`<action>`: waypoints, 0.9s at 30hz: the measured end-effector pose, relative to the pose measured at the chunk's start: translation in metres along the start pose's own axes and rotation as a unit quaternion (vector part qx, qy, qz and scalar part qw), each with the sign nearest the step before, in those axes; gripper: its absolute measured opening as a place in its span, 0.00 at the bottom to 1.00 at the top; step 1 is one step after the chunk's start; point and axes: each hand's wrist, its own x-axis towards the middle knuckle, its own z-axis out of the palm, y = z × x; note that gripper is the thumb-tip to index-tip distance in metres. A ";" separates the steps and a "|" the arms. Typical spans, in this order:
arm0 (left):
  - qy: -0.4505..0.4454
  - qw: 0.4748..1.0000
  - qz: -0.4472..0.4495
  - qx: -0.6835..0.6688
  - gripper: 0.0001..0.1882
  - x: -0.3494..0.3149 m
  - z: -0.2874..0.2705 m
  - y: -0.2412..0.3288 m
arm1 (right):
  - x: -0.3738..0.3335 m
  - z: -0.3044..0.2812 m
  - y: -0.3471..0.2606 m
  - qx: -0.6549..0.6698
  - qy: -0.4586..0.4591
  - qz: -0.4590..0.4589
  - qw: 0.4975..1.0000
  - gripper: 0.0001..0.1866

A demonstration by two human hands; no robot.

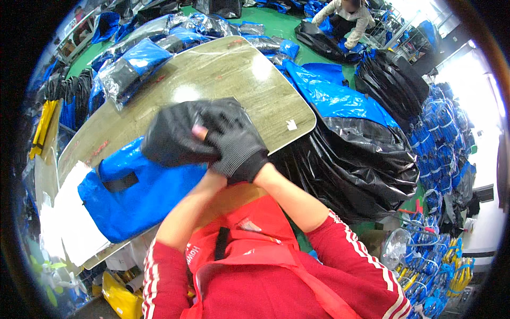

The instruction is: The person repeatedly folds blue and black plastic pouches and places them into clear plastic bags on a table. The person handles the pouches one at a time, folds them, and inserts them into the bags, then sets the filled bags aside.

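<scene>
A folded black bag-like piece (172, 135) of glossy sheet material is in front of me over the table, partly blurred. Across its right part lies my right hand (239, 142) in a dark glove with a grey ribbed cuff, its bare thumb tip pressed on the material and its fingers bent over it. Beneath the right hand and the black piece, my left hand (217, 166) is mostly hidden, so its fingers do not show. A blue bag (143, 196) with a black strap lies flat on the table, just below and left of the black piece.
The wood-patterned table (223, 66) has a rounded far right corner. Packed blue-and-black bags (133, 64) crowd its far left edge. Large black and blue sheets (350, 154) hang at the right. Beyond, a person (342, 24) bends over black material on the green floor.
</scene>
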 end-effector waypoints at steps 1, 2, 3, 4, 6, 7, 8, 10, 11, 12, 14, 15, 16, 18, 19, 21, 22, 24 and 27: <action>-0.022 0.955 0.258 -0.143 0.23 -0.022 -0.005 -0.033 | 0.003 0.012 -0.016 0.015 -0.051 0.010 0.999 0.37; -0.049 0.825 0.494 -0.270 0.22 -0.040 -0.005 -0.066 | 0.005 0.018 -0.028 0.012 -0.089 0.016 0.996 0.38; -0.101 0.631 0.689 -0.341 0.21 -0.046 -0.001 -0.095 | 0.009 0.021 -0.037 0.005 -0.126 0.019 0.992 0.40; -0.109 0.611 0.588 -0.518 0.23 -0.050 0.014 -0.123 | 0.011 0.022 -0.044 -0.008 -0.194 0.039 0.980 0.42; 0.057 0.736 0.394 -0.547 0.21 -0.035 0.060 -0.160 | 0.016 0.017 -0.044 -0.057 -0.126 0.022 0.990 0.37; 0.245 0.833 0.283 -0.408 0.20 -0.020 0.088 -0.170 | 0.021 0.013 -0.034 -0.012 -0.099 0.000 0.995 0.35; 0.205 0.853 0.260 -0.403 0.25 -0.008 0.115 -0.174 | 0.021 0.011 -0.031 0.045 -0.089 -0.025 0.995 0.33; 0.124 0.889 0.207 -0.390 0.38 0.004 0.161 -0.165 | 0.027 0.008 -0.005 0.038 -0.009 0.067 0.997 0.29; 0.179 0.954 0.180 -0.157 0.45 0.006 0.175 -0.159 | 0.032 0.011 0.005 -0.006 0.007 0.044 0.999 0.30; 0.180 0.939 0.177 -0.232 0.40 0.009 0.182 -0.151 | 0.031 0.016 0.010 -0.058 -0.017 0.041 0.997 0.31; 0.179 0.898 0.118 -0.385 0.32 0.004 0.179 -0.135 | 0.036 0.034 0.011 -0.084 -0.124 0.111 0.983 0.32; 0.130 0.890 0.141 -0.413 0.35 -0.003 0.169 -0.124 | 0.039 0.045 0.006 -0.078 -0.131 0.162 0.975 0.33; 0.125 0.878 0.117 -0.446 0.39 -0.006 0.158 -0.123 | 0.044 0.055 0.000 -0.092 -0.166 0.211 0.959 0.31; 0.072 0.874 0.177 -0.447 0.39 -0.020 0.137 -0.130 | 0.049 0.067 -0.016 -0.118 -0.084 0.019 0.989 0.30; 0.097 0.876 0.203 -0.427 0.38 -0.029 0.133 -0.144 | 0.050 0.068 -0.022 -0.068 -0.079 -0.078 0.991 0.32; 0.075 0.904 0.237 -0.347 0.35 -0.052 0.144 -0.188 | 0.056 0.066 -0.032 -0.061 -0.178 -0.022 0.982 0.34; -0.098 0.962 0.033 -0.252 0.33 -0.072 0.158 -0.217 | 0.058 0.064 -0.036 -0.077 -0.196 -0.014 0.978 0.34; -0.035 0.960 -0.040 -0.275 0.31 -0.104 0.203 -0.276 | 0.064 0.063 -0.044 -0.110 -0.224 0.008 0.968 0.36; 0.091 0.963 -0.150 -0.204 0.32 -0.165 0.271 -0.303 | 0.070 0.081 -0.068 -0.148 -0.250 0.088 0.953 0.37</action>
